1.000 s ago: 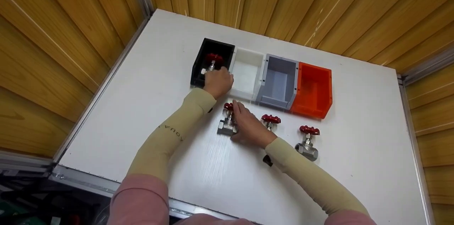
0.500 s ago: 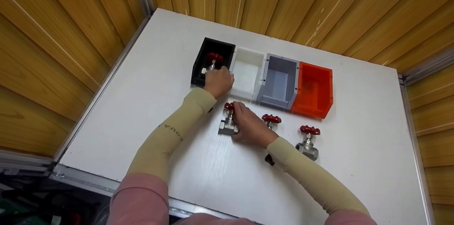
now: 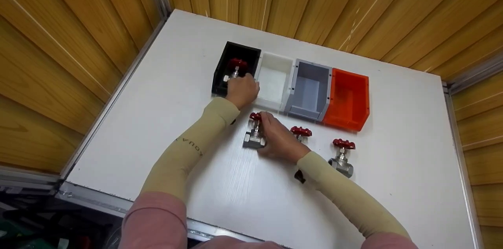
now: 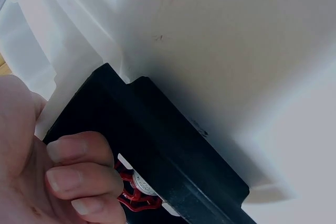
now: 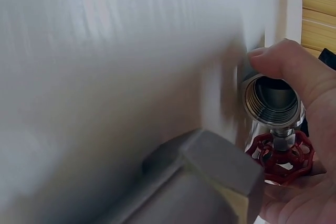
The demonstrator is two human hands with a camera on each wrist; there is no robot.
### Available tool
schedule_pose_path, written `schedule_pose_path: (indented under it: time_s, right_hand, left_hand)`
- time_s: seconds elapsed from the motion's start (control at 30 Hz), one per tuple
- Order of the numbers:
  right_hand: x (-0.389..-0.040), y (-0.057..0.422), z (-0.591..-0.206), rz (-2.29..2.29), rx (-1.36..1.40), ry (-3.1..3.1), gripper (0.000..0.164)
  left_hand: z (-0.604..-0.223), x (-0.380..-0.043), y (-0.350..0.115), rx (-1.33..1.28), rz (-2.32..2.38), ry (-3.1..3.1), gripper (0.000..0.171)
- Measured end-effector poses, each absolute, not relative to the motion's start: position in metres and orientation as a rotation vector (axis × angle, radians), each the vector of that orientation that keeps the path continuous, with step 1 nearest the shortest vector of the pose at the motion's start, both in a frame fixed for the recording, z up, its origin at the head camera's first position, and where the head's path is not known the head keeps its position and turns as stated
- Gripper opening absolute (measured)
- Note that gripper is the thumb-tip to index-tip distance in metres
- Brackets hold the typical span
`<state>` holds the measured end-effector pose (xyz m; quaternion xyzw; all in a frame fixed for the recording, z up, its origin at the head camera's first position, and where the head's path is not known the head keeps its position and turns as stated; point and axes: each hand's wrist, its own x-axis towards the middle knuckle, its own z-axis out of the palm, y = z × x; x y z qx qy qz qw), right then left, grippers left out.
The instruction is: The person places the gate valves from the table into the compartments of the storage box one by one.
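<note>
In the head view my left hand is at the near right corner of the black bin. The left wrist view shows its fingers curled over the bin's wall, thumb on the white-bin side. Inside the black bin lies a gate valve with a red handwheel, partly hidden by this hand. My right hand grips a second metal valve standing on the table. In the right wrist view, the thumb lies on this valve's threaded body and the fingers are behind its red handwheel.
White, grey and orange bins adjoin the black one in a row. Another valve stands partly behind my right hand, and one more stands farther right. Wooden panels border the white table.
The valve and my right hand have shifted very slightly to the right. My left hand stays in place on the black bin.
</note>
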<state>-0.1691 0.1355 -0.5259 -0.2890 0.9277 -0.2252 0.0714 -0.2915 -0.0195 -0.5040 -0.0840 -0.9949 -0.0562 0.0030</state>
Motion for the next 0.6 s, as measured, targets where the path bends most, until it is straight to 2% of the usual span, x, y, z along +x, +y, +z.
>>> schedule_pose_path:
  time_s: [0.27, 0.4, 0.5, 0.6]
  right_hand:
    - [-0.170, 0.136, -0.521, -0.704, -0.839, 2.779, 0.116]
    - [-0.170, 0.138, -0.517, -0.697, -0.819, 2.767, 0.124]
    - [-0.171, 0.139, -0.515, -0.684, -0.838, 2.772, 0.124]
    - [-0.174, 0.141, -0.514, -0.705, -0.868, 2.786, 0.118]
  left_hand:
    - [-0.504, -0.291, -0.020, -0.253, -0.220, -3.120, 0.040]
    - [-0.503, -0.291, -0.020, -0.260, -0.212, -3.131, 0.041]
    - [-0.503, -0.292, -0.020, -0.264, -0.192, -3.139, 0.042]
    - [-0.504, -0.292, -0.020, -0.265, -0.176, -3.129, 0.042]
